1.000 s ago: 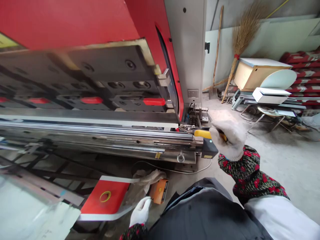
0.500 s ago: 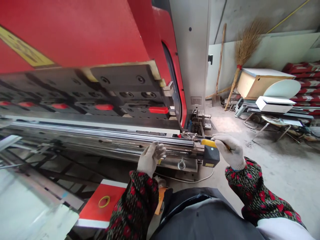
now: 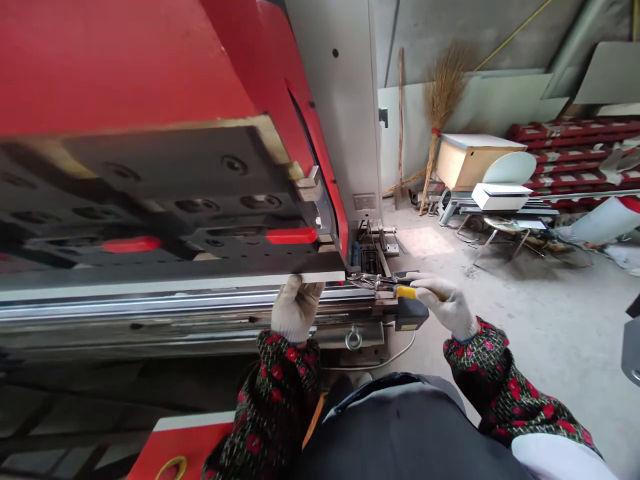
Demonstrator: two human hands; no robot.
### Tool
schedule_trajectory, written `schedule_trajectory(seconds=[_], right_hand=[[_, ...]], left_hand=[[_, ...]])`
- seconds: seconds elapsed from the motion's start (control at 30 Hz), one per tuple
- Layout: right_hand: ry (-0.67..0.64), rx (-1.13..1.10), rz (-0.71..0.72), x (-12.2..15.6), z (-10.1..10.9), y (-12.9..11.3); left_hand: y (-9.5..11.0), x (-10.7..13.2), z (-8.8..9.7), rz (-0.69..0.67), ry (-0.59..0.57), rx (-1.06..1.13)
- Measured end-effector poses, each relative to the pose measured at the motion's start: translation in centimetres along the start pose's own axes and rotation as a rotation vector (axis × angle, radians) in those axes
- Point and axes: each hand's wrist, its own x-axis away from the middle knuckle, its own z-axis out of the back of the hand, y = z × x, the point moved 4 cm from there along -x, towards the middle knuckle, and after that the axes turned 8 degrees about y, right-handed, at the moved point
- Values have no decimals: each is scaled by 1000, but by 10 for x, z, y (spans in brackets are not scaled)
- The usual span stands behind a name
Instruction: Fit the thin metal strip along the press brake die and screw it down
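The right hand's gloved fingers [image 3: 429, 287] curl around a yellow-gripped tool [image 3: 407, 292], pinching it against the palm; the tool's type cannot be confirmed, as the hand hides part of it. Its yellow grip lies just above a black block [image 3: 410, 315] mounted at the end of a polished steel rail [image 3: 175, 313], and a thin metal linkage [image 3: 373, 281] runs beside the tool's forward end. Contact between tool and linkage cannot be determined. The right hand [image 3: 445, 305] wears a white knit glove, and its wrist angles down toward the wearer, with a floral sleeve [image 3: 510, 393] extending to the lower right. The left hand's fingers [image 3: 295, 293] are pressed together and point upward, their tips at the pale lower edge of a black tool plate [image 3: 165, 200], directly above the rail. Whether they grip that edge cannot be determined. The left hand [image 3: 296, 308], also in a white knit glove, stands nearly upright, with its floral sleeve [image 3: 277, 400] descending to the bottom of the view. The plate is bolted beneath the red press brake [image 3: 115, 60] and carries red tabs [image 3: 291, 235]. An eyebolt [image 3: 353, 339] hangs from the rail's front face, and a thin cable [image 3: 395, 353] loops below the block. A red panel [image 3: 185, 443] with a yellow ring [image 3: 170, 469] lies below the left sleeve.
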Motion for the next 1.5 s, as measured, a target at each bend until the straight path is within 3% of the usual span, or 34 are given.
schedule_trajectory(seconds=[0.13,0.3,0.47,0.7,0.9,1.07,1.27,1.5], right_hand=[[-63,3,-68,-7,-4,6],[25,-75,-146,-1,-6,25],[-50,-40,-191,-5,-7,28],[19,-31,-178,0,-9,27],[96,-39,-183,6,-13,42],[35,-6,-213,6,-11,44],[73,43,-160,16,-12,38],[88,34,-147,7,-7,35]], left_hand=[[0,-2,-7,-33,-95,37],[-1,-1,-7,-85,-113,-19],[-2,1,-8,-140,-160,-59],[-7,0,-8,-162,-134,-46],[-9,-2,-6,-158,-130,-30],[-8,0,-8,-171,-138,-17],[-8,0,-7,-162,-91,-56],[-6,0,-7,-142,-144,-8]])
